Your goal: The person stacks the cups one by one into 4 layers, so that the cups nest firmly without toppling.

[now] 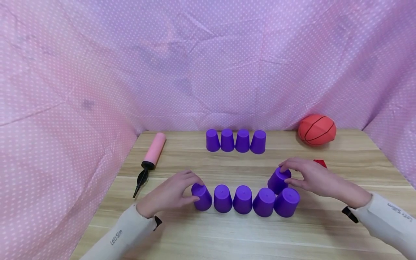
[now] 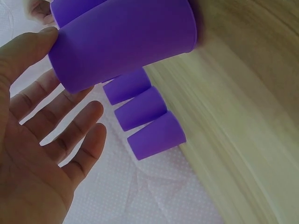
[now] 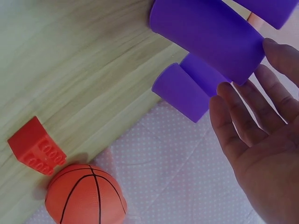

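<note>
Several purple cups stand upside down on the wooden table. In the head view, my left hand (image 1: 172, 190) pinches the leftmost cup (image 1: 203, 199) of the front row near its top, thumb on the near side and fingers behind. The left wrist view shows the thumb at the closed end of that cup (image 2: 126, 42). Behind the right end of the row, my right hand (image 1: 313, 176) pinches another cup (image 1: 277, 182) by its upper end. That cup leans slightly, and the rightmost front cup (image 1: 287, 204) overlaps its lower part.
Further back, several purple cups (image 1: 242, 141) form a second row. A pink hand pump (image 1: 156, 148) with a black nozzle lies at left. At right back sits a sagging orange basketball (image 1: 316, 130), with a red toy block (image 3: 35, 144) near it. Pink dotted cloth (image 1: 201, 65) hangs behind.
</note>
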The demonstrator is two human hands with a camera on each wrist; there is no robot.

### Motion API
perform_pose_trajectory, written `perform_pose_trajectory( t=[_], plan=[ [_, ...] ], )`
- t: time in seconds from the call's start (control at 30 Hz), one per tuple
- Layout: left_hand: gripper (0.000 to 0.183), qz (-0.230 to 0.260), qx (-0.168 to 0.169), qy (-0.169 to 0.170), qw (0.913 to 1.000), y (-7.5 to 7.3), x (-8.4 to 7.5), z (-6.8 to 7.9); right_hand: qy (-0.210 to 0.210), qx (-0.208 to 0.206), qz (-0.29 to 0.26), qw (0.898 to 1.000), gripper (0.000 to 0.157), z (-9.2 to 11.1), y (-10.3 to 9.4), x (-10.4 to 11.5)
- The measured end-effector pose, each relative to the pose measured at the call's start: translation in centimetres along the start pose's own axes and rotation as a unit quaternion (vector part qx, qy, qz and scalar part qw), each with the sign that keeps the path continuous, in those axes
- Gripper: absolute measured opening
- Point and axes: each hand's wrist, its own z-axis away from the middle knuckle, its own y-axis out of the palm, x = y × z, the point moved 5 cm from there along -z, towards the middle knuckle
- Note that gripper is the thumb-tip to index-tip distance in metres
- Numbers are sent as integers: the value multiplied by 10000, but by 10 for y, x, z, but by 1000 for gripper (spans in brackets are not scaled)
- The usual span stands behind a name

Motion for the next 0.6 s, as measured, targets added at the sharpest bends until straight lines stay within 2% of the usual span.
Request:
perform_pose_trajectory(
  t=[0.2,0.4,0.6],
  plan=[
    [31,-84,-146,-315,9994,-9,8,-3,-188,-242,-27,9995,35,-4,-7,2],
    [30,-134,-419,-338,9985,-16,15,-9,-187,-312,-48,9993,34,-8,-11,4],
    [30,-281,-789,-345,9959,-22,23,-17,-400,-480,-239,9978,34,-18,-20,8]
  ],
)
